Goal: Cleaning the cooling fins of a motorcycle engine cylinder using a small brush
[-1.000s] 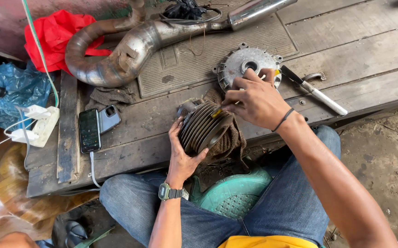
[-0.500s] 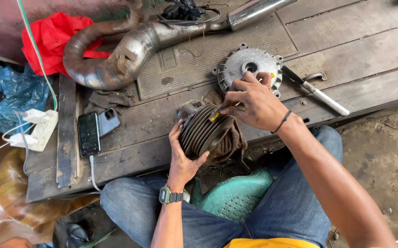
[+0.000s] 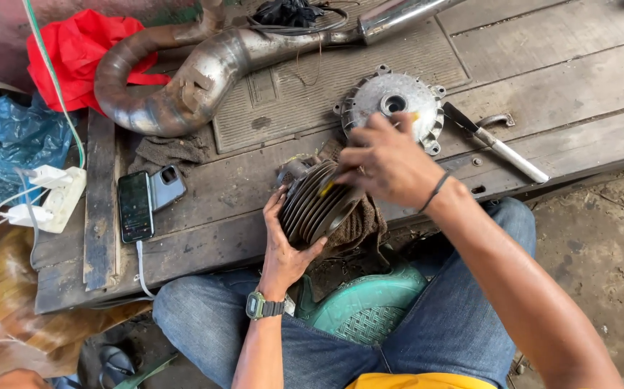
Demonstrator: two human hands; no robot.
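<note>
**Grey finned cylinder held at the platform's near edge**

Metal fins, dark and oily, fill the middle of the view: a finned engine cylinder (image 3: 319, 205) lies on its side over a brown rag (image 3: 358, 223) at the near edge of the wooden platform (image 3: 557, 94), just above the person's knees. The left hand (image 3: 283, 248) cups it from below, palm up, fingers spread wide around the lower rim. The right hand (image 3: 387, 162) is closed narrowly on a thin yellow-handled tool (image 3: 328, 187) whose tip sits in among the fins.

Compared with half a second ago, the right hand sits a little further along the fins and is blurred with motion, while the left hand's cradle and the cylinder's place on the rag look unchanged. Judging from that, the scraping or picking between the fins is under way, with the cylinder steadied rather than repositioned.

Just behind the right hand lies a round grey metal cover (image 3: 392, 108); to its right, a knife-like tool (image 3: 499, 148). Further back a curved exhaust pipe (image 3: 182, 86) rests on a ribbed mat (image 3: 369, 65). Towards the left edge are a phone (image 3: 135, 207), a white power strip (image 3: 49, 198) and a red cloth (image 3: 74, 57).
</note>
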